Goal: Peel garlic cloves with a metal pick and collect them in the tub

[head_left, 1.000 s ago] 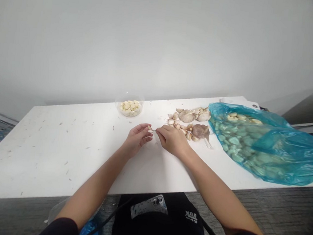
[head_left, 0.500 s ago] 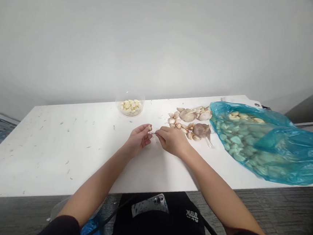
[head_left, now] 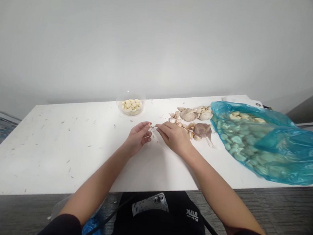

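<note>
Between thumb and fingers, my left hand (head_left: 139,136) pinches a small garlic clove (head_left: 149,126). My right hand (head_left: 174,136) is closed on a thin metal tool, perhaps a small knife (head_left: 154,127), whose tip points at the clove; its handle is hidden in my fingers. Just beyond the right hand lie unpeeled garlic cloves (head_left: 177,116) and several garlic bulbs (head_left: 189,115), one of them purplish with a stalk. Behind my left hand, a clear round bowl (head_left: 120,106) holds pale peeled cloves (head_left: 131,106).
A large blue plastic bag (head_left: 288,143) full of garlic fills the right end of the white table (head_left: 86,162). Bits of dry skin are scattered over the left side. A grey wall (head_left: 163,41) stands behind. A phone (head_left: 150,204) rests on my lap.
Both hands have shifted slightly away from me. The metal tip has risen to the clove's upper part, and the clove has turned a little in my left fingers.
</note>
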Available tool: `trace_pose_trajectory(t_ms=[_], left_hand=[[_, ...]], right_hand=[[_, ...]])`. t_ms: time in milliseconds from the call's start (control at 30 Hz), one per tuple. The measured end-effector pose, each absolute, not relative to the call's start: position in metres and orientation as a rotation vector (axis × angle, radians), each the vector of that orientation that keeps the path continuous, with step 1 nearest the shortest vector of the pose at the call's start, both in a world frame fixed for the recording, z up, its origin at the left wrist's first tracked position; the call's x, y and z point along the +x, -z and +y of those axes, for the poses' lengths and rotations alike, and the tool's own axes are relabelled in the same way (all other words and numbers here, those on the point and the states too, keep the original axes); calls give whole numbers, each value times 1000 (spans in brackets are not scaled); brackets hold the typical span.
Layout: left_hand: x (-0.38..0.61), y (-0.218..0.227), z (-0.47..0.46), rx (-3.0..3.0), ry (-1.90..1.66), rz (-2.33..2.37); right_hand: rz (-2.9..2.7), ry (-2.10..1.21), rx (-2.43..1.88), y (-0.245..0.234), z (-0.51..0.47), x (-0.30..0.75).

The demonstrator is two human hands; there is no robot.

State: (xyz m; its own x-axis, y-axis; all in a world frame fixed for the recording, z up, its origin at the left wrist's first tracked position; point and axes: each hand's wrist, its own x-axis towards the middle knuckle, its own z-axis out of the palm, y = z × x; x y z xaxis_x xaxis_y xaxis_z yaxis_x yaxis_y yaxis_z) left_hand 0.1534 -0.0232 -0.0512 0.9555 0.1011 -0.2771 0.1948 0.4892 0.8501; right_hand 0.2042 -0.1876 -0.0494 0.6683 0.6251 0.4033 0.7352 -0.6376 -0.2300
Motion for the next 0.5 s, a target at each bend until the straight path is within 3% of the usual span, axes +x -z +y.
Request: trace_pose_trajectory(t_ms=[500], left_hand=[[147,50,-28,1233,165,246]], right_hand=[[-979,437,-2252,61,-183,209]])
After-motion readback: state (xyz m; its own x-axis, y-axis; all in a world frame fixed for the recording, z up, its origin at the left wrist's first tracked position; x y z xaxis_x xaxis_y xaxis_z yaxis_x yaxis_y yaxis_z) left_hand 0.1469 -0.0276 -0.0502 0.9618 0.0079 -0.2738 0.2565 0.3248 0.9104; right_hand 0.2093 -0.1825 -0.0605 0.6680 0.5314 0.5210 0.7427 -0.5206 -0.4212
